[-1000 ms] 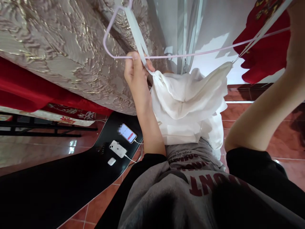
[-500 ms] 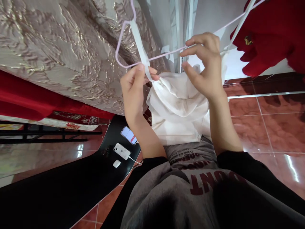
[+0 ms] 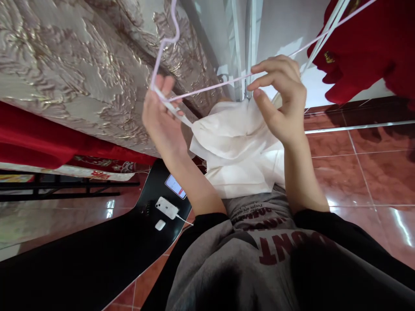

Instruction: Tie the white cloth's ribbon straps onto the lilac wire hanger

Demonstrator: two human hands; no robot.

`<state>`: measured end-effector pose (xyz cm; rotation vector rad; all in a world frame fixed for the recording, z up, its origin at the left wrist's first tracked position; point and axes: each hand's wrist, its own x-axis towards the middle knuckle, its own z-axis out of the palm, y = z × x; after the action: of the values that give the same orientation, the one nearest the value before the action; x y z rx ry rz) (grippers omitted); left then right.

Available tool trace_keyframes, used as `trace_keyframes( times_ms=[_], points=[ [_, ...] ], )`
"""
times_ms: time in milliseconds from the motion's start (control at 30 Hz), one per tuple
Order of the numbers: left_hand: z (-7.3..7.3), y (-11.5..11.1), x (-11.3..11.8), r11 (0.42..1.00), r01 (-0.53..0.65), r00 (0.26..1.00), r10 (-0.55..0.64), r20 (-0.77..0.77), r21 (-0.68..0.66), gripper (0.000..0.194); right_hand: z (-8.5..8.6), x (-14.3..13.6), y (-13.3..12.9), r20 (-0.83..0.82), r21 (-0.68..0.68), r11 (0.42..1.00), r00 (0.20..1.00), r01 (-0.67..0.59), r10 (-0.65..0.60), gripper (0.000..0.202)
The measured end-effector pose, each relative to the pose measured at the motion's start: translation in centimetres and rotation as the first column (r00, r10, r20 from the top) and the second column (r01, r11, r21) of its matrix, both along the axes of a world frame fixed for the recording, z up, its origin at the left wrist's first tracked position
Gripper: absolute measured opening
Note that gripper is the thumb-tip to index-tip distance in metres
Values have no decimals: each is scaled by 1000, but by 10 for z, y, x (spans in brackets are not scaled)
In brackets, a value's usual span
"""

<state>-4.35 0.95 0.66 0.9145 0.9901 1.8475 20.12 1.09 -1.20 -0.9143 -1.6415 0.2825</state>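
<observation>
A thin pale-lilac hanger (image 3: 210, 87) slants across the upper middle, its hook running off the top edge. From it hangs a white garment (image 3: 236, 134), with folded cloth bunched low near my body. One narrow strap (image 3: 178, 115) loops over the hanger's left corner; another white strap (image 3: 324, 39) crosses its right arm. My left hand (image 3: 164, 116) is slightly blurred at that left corner, palm turned inward and fingers loosely apart, touching the strap. My right hand (image 3: 282, 97) is by the hanger's lower bar, thumb and fingers apart; the bar passes behind its fingers.
Shiny embossed beige fabric (image 3: 81, 65) hangs at the upper left, above red cloth (image 3: 29, 138). On a black bench (image 3: 81, 250) lie two phones, one white with a cable (image 3: 167, 208), and a small white case (image 3: 160, 224). A red garment (image 3: 372, 52) hangs right.
My left hand has let go its pinch on the strap and moved left to the hanger's corner, its fingers now apart. The strap sits further out. My right hand is lower by a little.
</observation>
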Motion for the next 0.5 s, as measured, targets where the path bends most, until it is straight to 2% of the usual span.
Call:
trace_keyframes(
  times_ms=[33, 100, 167, 267, 300, 367, 433, 500],
  points=[
    [0, -1, 7, 999, 33, 999, -33, -20, -8, 26, 2, -2, -3, 23, 20, 1000, 1000, -6, 6, 20],
    [4, -2, 21, 1000, 21, 1000, -21, -20, 20, 22, 7, -5, -11, 36, 56, 997, 998, -46, 44, 15],
    [9, -2, 29, 999, -22, 999, 21, 29, 36, 23, 13, -3, -20, -63, 131, 991, 997, -40, 49, 17],
    [13, -1, 30, 1000, 17, 996, -19, 87, 14, 26, 11, 16, -23, -330, 228, 956, 939, 184, -102, 34],
    [13, -1, 29, 998, 45, 993, -48, 107, 35, 27, 7, 24, -20, -393, 212, 943, 906, 255, -157, 42],
    [11, -2, 29, 992, 81, 984, -96, 151, 100, 31, -5, 40, -9, -440, 114, 959, 878, 261, -187, 51],
    [8, -3, 32, 980, 129, 973, -154, 171, 149, 37, -18, 47, 4, -430, -6, 990, 894, 139, -128, 39],
    [5, -2, 38, 971, 195, 966, -215, 145, 141, 42, -26, 42, 11, -403, -45, 991, 906, 122, -130, 27]
  ],
)
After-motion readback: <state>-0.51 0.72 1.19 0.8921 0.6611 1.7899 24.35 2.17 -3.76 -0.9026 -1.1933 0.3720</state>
